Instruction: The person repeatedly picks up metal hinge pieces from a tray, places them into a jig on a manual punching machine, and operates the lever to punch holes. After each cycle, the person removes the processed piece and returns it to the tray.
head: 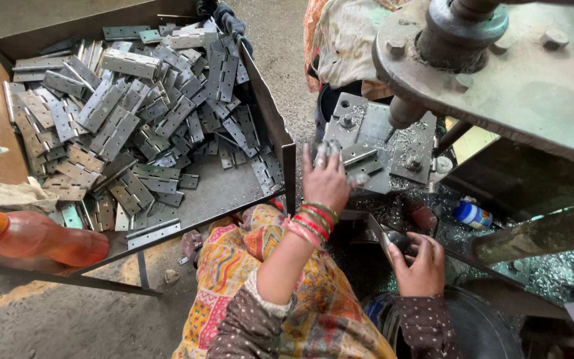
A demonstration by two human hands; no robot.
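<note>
My left hand point(325, 181), with red and green bangles on the wrist, reaches to the grey die block point(393, 136) of a press. Its fingers grip a metal hinge point(358, 157) lying on that block, under the round punch point(403, 112). My right hand point(421, 264) is lower, near my lap, closed around a flat metal hinge piece point(379, 237) that sticks up to the left. A steel tray point(270, 110) to my left is piled with several grey hinges point(121, 119).
The heavy press head point(499, 66) overhangs at the top right. An orange plastic bottle point(41, 239) lies by the tray's near corner. A small blue and white container point(472, 215) sits among metal shavings point(546, 272). Another person's cloth-covered body point(343, 40) stands behind the die block.
</note>
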